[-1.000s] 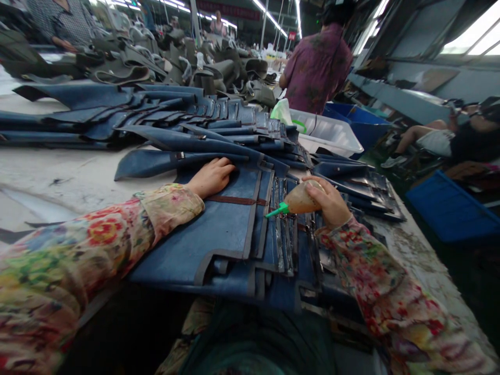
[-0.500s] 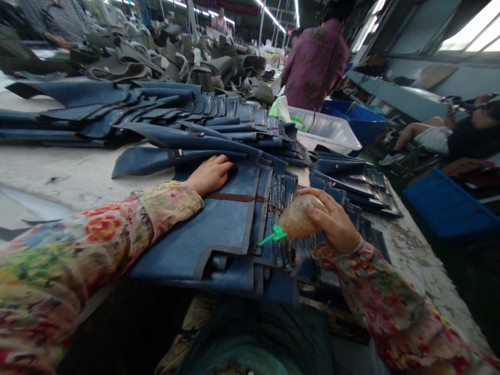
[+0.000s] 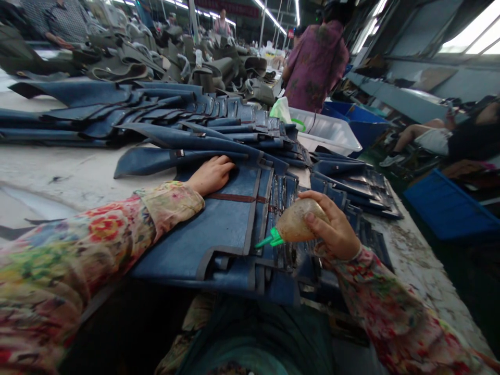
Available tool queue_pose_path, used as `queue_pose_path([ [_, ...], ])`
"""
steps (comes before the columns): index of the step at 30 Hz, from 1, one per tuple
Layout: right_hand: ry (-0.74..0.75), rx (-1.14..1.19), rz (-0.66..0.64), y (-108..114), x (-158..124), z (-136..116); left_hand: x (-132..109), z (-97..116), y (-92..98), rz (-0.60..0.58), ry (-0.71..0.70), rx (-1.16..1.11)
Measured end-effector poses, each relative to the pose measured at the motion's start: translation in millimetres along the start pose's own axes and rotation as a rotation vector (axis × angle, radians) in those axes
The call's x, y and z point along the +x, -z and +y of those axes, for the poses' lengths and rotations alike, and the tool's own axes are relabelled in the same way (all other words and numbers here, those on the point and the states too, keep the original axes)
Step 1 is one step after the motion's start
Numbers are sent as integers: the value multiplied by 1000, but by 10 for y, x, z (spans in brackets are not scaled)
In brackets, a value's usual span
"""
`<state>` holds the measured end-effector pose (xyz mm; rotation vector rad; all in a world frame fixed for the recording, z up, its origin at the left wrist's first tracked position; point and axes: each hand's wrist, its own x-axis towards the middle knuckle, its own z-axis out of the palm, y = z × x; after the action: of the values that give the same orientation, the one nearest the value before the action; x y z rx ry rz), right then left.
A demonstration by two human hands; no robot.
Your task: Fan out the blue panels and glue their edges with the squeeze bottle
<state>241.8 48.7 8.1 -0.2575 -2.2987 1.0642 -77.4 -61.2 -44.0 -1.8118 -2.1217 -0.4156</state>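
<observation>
Blue sheet pieces with grey edging lie overlapped on the table, the top blue piece (image 3: 222, 224) crossed by a brown strip (image 3: 230, 198). My left hand (image 3: 212, 176) rests on its upper part, palm down, fingers fairly flat and holding nothing. Wrapped round a squeeze bottle (image 3: 299, 221) is my right hand (image 3: 334, 226). The bottle is tilted, and its green nozzle (image 3: 269, 238) points left, at the piece's grey right edge. Beneath the bottle, stacked strip edges (image 3: 285, 192) look dark and shiny.
More blue pieces (image 3: 156, 101) cover the table (image 3: 78, 166) behind. A white bin (image 3: 328, 130) and blue bins (image 3: 449, 203) stand to the right. Grey-green goods (image 3: 211, 67) are heaped at the back. A person in purple (image 3: 318, 65) stands beyond; another sits at right.
The bottle in my right hand has tipped slightly, its nozzle a little further left and close to the edging. My left hand has hardly moved.
</observation>
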Motion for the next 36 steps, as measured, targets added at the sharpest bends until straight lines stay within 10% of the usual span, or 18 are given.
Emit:
queue_pose_path([
  [36, 209, -413, 484, 76, 1079, 1014, -15, -6, -35, 11, -7, -25],
])
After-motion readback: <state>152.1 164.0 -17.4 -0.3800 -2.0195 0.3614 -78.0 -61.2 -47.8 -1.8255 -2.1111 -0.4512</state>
